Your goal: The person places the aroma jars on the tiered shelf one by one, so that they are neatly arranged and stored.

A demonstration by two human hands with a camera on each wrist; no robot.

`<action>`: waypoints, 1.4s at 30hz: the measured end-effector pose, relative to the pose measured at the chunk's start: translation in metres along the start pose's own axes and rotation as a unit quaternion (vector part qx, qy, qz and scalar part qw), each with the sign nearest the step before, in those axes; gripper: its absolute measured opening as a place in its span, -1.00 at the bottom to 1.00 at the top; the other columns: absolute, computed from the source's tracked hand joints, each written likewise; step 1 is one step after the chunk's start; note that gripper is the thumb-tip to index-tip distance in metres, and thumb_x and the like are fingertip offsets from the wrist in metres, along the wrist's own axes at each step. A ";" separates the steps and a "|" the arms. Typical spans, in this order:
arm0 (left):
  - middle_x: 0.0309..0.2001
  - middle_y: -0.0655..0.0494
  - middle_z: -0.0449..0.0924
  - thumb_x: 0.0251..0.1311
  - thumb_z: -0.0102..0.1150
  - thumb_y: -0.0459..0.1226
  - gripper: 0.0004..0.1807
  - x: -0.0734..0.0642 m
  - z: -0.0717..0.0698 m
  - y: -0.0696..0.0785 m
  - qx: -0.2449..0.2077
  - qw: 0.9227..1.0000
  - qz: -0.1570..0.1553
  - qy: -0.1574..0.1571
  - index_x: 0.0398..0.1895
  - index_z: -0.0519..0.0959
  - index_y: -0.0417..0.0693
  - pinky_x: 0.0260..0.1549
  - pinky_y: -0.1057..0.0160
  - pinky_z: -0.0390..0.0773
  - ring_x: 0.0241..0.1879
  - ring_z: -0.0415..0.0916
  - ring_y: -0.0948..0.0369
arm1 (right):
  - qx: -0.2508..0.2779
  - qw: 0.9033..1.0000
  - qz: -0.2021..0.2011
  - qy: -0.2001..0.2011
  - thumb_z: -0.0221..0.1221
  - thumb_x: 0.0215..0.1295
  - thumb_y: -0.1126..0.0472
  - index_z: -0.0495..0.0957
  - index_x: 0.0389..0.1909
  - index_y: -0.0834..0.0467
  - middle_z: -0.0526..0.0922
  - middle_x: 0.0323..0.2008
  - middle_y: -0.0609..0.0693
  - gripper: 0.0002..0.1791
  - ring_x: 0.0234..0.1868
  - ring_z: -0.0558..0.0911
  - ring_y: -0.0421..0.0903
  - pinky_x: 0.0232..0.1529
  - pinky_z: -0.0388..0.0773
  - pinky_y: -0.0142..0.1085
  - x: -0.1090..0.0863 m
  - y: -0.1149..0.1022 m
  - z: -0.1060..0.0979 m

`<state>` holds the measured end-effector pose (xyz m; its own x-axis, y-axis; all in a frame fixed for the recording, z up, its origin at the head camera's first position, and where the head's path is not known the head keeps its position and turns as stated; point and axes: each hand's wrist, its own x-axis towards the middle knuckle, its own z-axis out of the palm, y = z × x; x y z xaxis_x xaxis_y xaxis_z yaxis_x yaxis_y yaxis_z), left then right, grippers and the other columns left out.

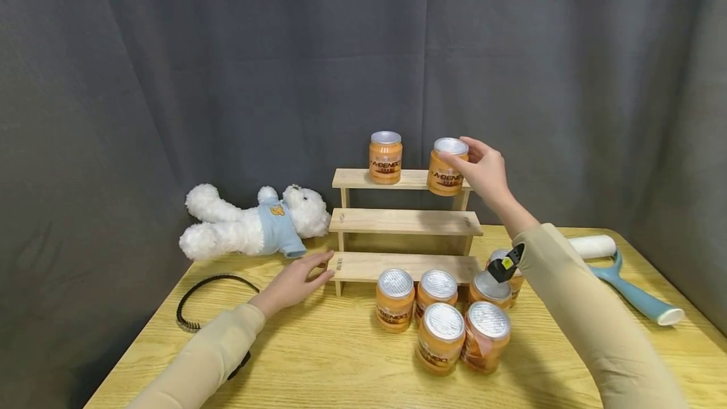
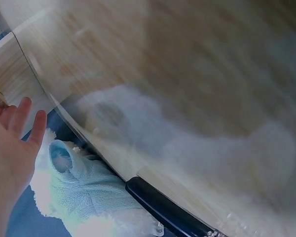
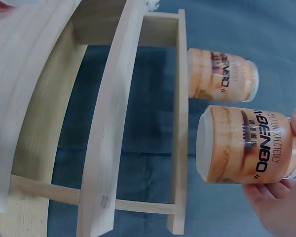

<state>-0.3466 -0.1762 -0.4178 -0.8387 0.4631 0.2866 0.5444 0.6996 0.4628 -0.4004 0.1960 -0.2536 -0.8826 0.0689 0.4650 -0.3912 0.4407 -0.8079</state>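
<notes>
The right hand's (image 1: 483,170) fingers grip an upright, orange, cylindrical jar (image 1: 445,174); below and beyond them, clear of its base, runs the pale wooden top board (image 1: 413,177). The left hand's (image 1: 292,283) fingers are apart.

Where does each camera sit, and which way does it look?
Head: on the person's head, facing forward and down at the wooden shelf; both sleeves, the left grip and the right grip show.
Left wrist: on that wrist, looking past the left grip, at the picture's left edge, to the teddy.
Right wrist: on that wrist, facing the held jar and wooden shelf; part of the right grip shows at the right edge.
Head and right wrist share the held jar.
</notes>
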 end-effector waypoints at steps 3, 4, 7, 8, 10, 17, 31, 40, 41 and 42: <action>0.31 0.01 0.35 0.34 -0.02 0.02 -0.41 -0.001 0.001 0.001 -0.003 1.000 -0.001 0.001 0.34 0.31 -0.06 0.17 0.03 0.42 0.14 0.48 0.07 | -0.006 1.000 0.004 -0.002 0.29 0.04 -0.22 0.28 0.33 0.19 0.47 0.22 0.14 -0.09 0.14 0.51 0.00 0.09 0.50 -0.14 0.007 0.003 0.006; 0.31 0.01 0.35 0.34 -0.02 0.02 -0.41 -0.001 0.002 0.001 -0.003 1.000 -0.002 0.000 0.34 0.31 -0.06 0.17 0.03 0.42 0.14 0.48 0.08 | -0.007 1.000 0.006 -0.004 0.29 0.05 -0.22 0.27 0.34 0.20 0.46 0.22 0.14 -0.09 0.14 0.51 0.01 0.09 0.50 -0.13 0.008 0.004 0.008; 0.32 0.02 0.33 0.34 -0.03 0.03 -0.40 -0.003 0.003 0.001 -0.003 1.000 -0.005 -0.004 0.35 0.30 -0.07 0.19 0.04 0.41 0.15 0.47 0.08 | -0.011 1.000 0.012 -0.016 0.27 0.07 -0.21 0.24 0.36 0.20 0.45 0.23 0.16 -0.09 0.16 0.49 0.04 0.13 0.48 -0.10 0.011 0.007 0.012; 0.32 0.01 0.33 0.34 -0.03 0.03 -0.40 -0.004 0.003 0.001 -0.003 1.000 -0.004 -0.005 0.35 0.30 -0.07 0.19 0.04 0.40 0.15 0.47 0.08 | -0.016 1.000 0.010 -0.018 0.27 0.08 -0.21 0.24 0.36 0.20 0.43 0.23 0.17 -0.09 0.18 0.48 0.06 0.15 0.47 -0.08 0.012 0.007 0.013; 0.32 0.03 0.33 0.34 -0.03 0.03 -0.40 -0.004 0.003 0.002 -0.005 1.000 -0.006 -0.005 0.35 0.29 -0.05 0.21 0.05 0.39 0.16 0.46 0.09 | -0.028 0.999 0.005 -0.020 0.25 0.10 -0.22 0.24 0.36 0.20 0.39 0.23 0.19 -0.11 0.20 0.45 0.11 0.17 0.45 -0.04 0.014 0.007 0.015; 0.30 -0.03 0.36 0.34 -0.02 0.01 -0.41 -0.005 -0.004 0.001 -0.002 1.000 0.005 0.010 0.34 0.31 -0.09 0.18 0.02 0.41 0.15 0.47 0.06 | -0.046 0.999 -0.006 -0.028 0.22 0.12 -0.23 0.23 0.37 0.15 0.31 0.18 0.20 -0.13 0.19 0.44 0.15 0.17 0.44 -0.02 0.026 0.003 0.025; 0.29 -0.02 0.37 0.33 0.00 0.00 -0.41 -0.004 -0.004 0.002 -0.001 1.000 0.002 0.004 0.34 0.31 -0.08 0.17 0.03 0.42 0.14 0.48 0.07 | -0.009 0.999 0.022 -0.026 0.23 0.13 -0.20 0.15 0.40 0.12 0.28 0.33 0.16 -0.10 0.29 0.37 0.08 0.26 0.37 -0.09 0.034 0.008 0.036; 0.31 0.00 0.34 0.33 -0.01 0.01 -0.40 -0.001 0.000 0.001 -0.014 1.000 0.001 0.004 0.34 0.31 -0.09 0.17 0.04 0.42 0.14 0.48 0.07 | -0.034 0.999 0.026 -0.029 0.17 0.14 -0.27 0.08 0.43 0.10 0.23 0.37 0.17 -0.06 0.31 0.35 0.10 0.26 0.37 -0.06 0.033 0.010 0.035; 0.31 -0.01 0.34 0.33 0.00 0.00 -0.41 -0.001 0.001 0.001 -0.015 1.000 0.002 0.006 0.34 0.31 -0.10 0.17 0.04 0.43 0.14 0.48 0.07 | -0.039 0.998 0.026 -0.028 0.16 0.14 -0.27 0.08 0.43 0.10 0.22 0.37 0.18 -0.06 0.31 0.34 0.11 0.26 0.36 -0.05 0.033 0.010 0.035; 0.31 -0.01 0.34 0.33 0.00 0.00 -0.41 -0.001 0.001 0.001 -0.017 1.000 0.001 0.007 0.34 0.31 -0.11 0.17 0.04 0.42 0.14 0.48 0.07 | -0.045 0.998 0.026 -0.029 0.16 0.15 -0.27 0.06 0.44 0.11 0.21 0.37 0.19 -0.06 0.31 0.34 0.12 0.27 0.35 -0.04 0.033 0.010 0.035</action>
<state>-0.3456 -0.1751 -0.4189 -0.8381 0.4565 0.2986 0.5451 0.6801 0.4902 -0.4429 0.1716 -0.2592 -0.9154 0.0431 0.4002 -0.3225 0.5165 -0.7932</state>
